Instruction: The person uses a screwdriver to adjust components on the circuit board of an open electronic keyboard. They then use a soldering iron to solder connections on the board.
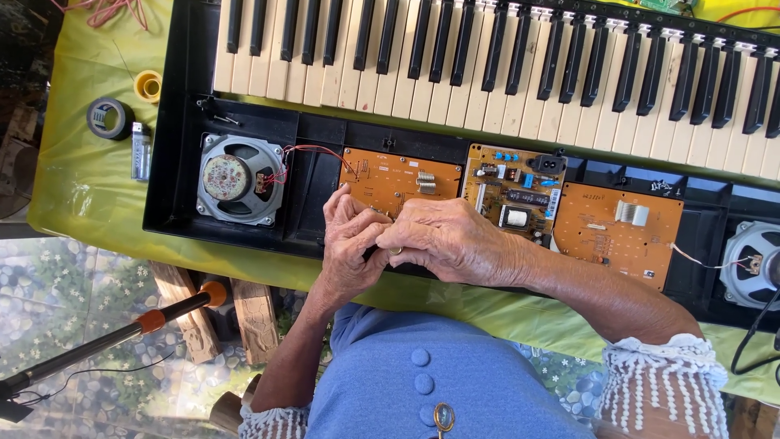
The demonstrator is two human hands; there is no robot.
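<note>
Currently: both hands at frame centre over opened keyboard (175, 162) | left hand (348, 244) and right hand (443, 240) pressed together, pinching small part (395, 250), identity unclear | step: fitting near orange board (394, 180) | next: steady, fine grip.

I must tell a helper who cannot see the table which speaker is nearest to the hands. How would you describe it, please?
Find the opened black keyboard case on the yellow-green cloth. In its left compartment, just left of the left hand, lies a round grey speaker. Unlike the speaker at the right edge, it shows whole, with thin red wires running to the orange circuit board.
</note>
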